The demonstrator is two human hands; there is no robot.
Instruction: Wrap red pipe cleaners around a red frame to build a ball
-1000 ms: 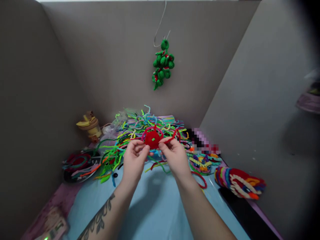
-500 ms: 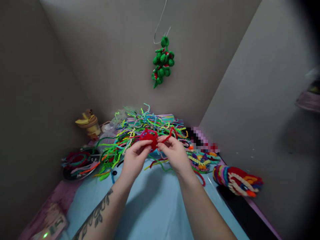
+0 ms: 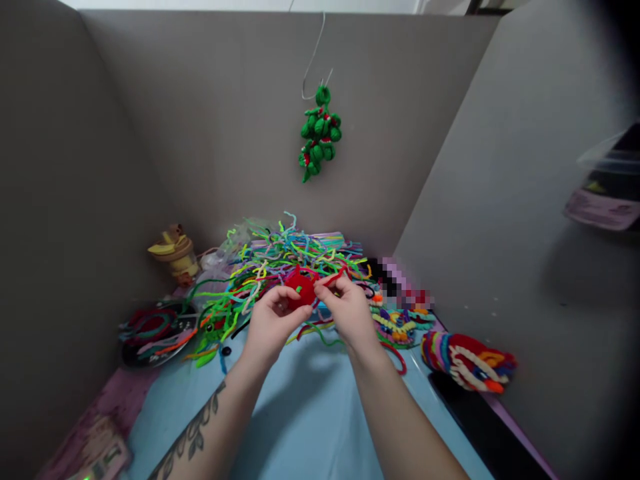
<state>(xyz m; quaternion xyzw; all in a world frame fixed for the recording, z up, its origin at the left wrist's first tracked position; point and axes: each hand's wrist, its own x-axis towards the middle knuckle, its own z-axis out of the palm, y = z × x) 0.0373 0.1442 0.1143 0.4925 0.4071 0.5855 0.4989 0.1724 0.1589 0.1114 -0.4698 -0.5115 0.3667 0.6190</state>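
Note:
A round red fuzzy piece [image 3: 303, 291] with a small green spot and pointed tips is held up over the front of a pile of pipe cleaners [image 3: 295, 250]. My left hand [image 3: 273, 317] grips its left and lower edge between thumb and fingers. My right hand [image 3: 345, 307] is closed in a pinch at the piece's right edge, on a red pipe cleaner [image 3: 341, 272] that sticks up past the fingers. Where that strand joins the round piece is too small to make out.
On the left stand a black dish [image 3: 150, 360] with coiled strands and a yellow pot [image 3: 181, 257]. A multicoloured fuzzy roll [image 3: 467, 360] lies right, beside a long black object [image 3: 480, 413]. Green knobbly decoration [image 3: 319, 137] hangs from a wire before the back wall.
The view has tilted up slightly, showing the wall's top edge. The red piece has turned, so its green spot now shows, and my left fingers have spread further round it.

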